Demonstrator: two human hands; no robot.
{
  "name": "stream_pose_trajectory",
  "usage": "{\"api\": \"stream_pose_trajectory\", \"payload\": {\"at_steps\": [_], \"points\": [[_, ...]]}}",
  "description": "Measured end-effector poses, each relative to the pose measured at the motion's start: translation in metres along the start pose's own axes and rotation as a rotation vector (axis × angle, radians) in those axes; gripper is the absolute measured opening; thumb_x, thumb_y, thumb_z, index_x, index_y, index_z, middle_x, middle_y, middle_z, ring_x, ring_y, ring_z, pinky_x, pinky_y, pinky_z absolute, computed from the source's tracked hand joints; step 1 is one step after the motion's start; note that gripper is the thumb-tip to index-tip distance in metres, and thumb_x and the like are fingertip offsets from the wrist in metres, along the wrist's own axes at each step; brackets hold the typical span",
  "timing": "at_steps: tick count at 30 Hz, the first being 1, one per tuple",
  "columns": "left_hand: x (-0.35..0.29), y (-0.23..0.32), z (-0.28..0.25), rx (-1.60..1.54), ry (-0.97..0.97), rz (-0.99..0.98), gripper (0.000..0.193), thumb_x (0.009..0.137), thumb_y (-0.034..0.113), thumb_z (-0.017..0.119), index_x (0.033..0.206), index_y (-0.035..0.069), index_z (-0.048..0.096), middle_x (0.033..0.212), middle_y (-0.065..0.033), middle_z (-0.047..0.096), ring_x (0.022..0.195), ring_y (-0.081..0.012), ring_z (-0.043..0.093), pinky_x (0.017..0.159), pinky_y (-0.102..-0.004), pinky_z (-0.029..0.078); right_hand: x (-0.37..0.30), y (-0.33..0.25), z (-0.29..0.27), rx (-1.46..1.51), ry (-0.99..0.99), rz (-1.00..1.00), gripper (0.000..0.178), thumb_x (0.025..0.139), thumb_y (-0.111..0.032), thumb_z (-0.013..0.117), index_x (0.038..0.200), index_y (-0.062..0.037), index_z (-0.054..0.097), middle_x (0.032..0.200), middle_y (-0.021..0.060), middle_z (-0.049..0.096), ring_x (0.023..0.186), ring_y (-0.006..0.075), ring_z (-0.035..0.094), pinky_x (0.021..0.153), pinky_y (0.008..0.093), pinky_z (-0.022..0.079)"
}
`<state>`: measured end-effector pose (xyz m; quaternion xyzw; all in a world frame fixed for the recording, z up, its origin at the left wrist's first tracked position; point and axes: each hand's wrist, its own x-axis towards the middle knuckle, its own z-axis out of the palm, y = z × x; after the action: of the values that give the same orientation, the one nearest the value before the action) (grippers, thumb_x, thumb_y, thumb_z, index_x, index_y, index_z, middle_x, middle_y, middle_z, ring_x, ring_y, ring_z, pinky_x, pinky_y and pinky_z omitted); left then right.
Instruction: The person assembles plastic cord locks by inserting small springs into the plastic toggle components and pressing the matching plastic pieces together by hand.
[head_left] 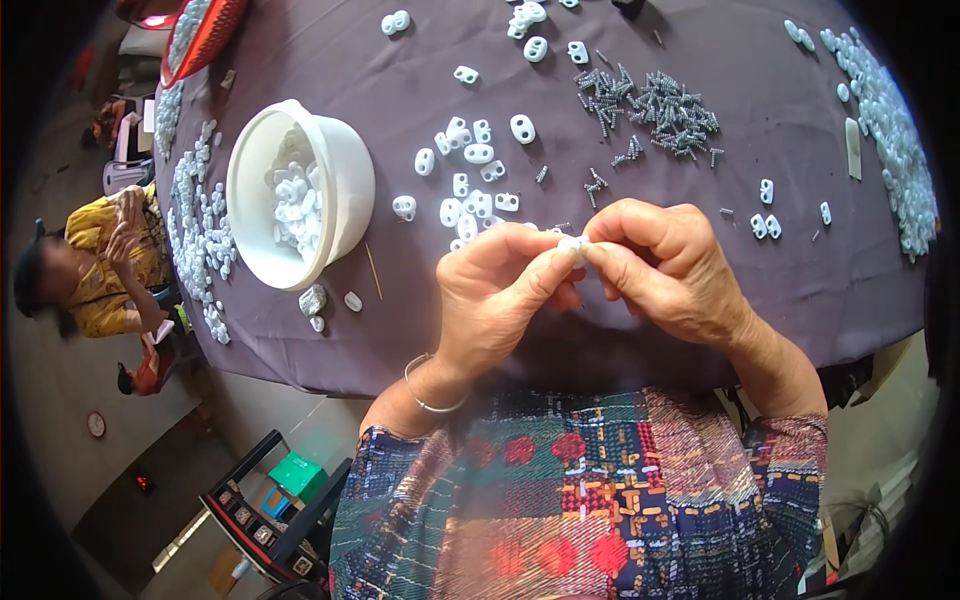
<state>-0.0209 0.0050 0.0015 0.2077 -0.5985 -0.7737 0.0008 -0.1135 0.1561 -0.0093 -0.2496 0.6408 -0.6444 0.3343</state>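
Pinching one white part (573,247) between them: left hand (490,300) and right hand (685,275), thumb and finger of each closed on it from either side, over the cloth's near side. Cloth (400,335) is dark purple-grey, lightly creased. Beyond the hands: loose white pieces (479,153), a heap of springs (675,112). Left: white tub (350,185) partly filled, more pieces strewn past it, red basket (212,45). Right edge: long white pile (885,140). Room, left: person in yellow (105,265), round wall clock (96,424), green box (298,476).

Dark cloth-covered table (330,60) with white tub (350,185), springs (672,115), small white pieces (479,154)
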Motion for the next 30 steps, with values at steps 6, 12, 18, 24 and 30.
{"api": "stream_pose_trajectory", "payload": {"at_steps": [6,12,18,24,30], "points": [[0.002,-0.002,-0.004,-0.117,-0.028,-0.059,0.011,0.085,0.008,0.063,0.090,-0.001,0.062,0.080,-0.0094,0.065,0.067,-0.0138,0.063,0.056,-0.0223,0.051,-0.001,0.004,0.005,-0.282,0.047,-0.279,0.013,0.078,-0.001,0.062,0.088,0.0018,0.055,0.069,0.0047,0.057,0.054,0.0080,0.054,0.047,0.0219,0.043],[0.004,-0.007,-0.005,-0.310,-0.030,-0.146,0.012,0.085,0.009,0.062,0.093,0.000,0.061,0.084,-0.0099,0.065,0.071,-0.0142,0.063,0.057,-0.0232,0.052,-0.004,0.002,0.013,-0.624,0.130,-0.444,0.028,0.069,-0.003,0.065,0.092,0.0009,0.051,0.073,0.0112,0.054,0.062,0.0249,0.057,0.052,0.0329,0.046],[0.005,-0.010,-0.007,-0.494,-0.091,-0.245,0.012,0.087,0.009,0.059,0.095,0.001,0.060,0.088,-0.0096,0.065,0.073,-0.0135,0.063,0.061,-0.0238,0.052,-0.006,-0.002,0.015,-0.788,0.172,-0.434,0.031,0.069,-0.004,0.066,0.096,0.0020,0.052,0.072,0.0096,0.053,0.060,0.0226,0.056,0.053,0.0316,0.046],[0.002,-0.010,-0.003,-0.571,-0.103,-0.264,0.012,0.087,0.011,0.058,0.095,0.001,0.059,0.089,-0.0099,0.064,0.075,-0.0141,0.063,0.065,-0.0241,0.053,-0.007,-0.001,0.016,-0.930,0.228,-0.468,0.033,0.066,-0.009,0.067,0.093,0.0030,0.051,0.070,0.0098,0.049,0.060,0.0239,0.056,0.049,0.0320,0.046],[0.002,-0.008,-0.003,-0.494,-0.097,-0.253,0.012,0.086,0.010,0.060,0.093,0.000,0.060,0.087,-0.0095,0.065,0.073,-0.0138,0.063,0.064,-0.0246,0.053,-0.006,0.000,0.011,-0.891,0.168,-0.497,0.029,0.065,-0.009,0.066,0.087,0.0009,0.051,0.068,0.0088,0.049,0.059,0.0232,0.055,0.048,0.0325,0.046]]}}
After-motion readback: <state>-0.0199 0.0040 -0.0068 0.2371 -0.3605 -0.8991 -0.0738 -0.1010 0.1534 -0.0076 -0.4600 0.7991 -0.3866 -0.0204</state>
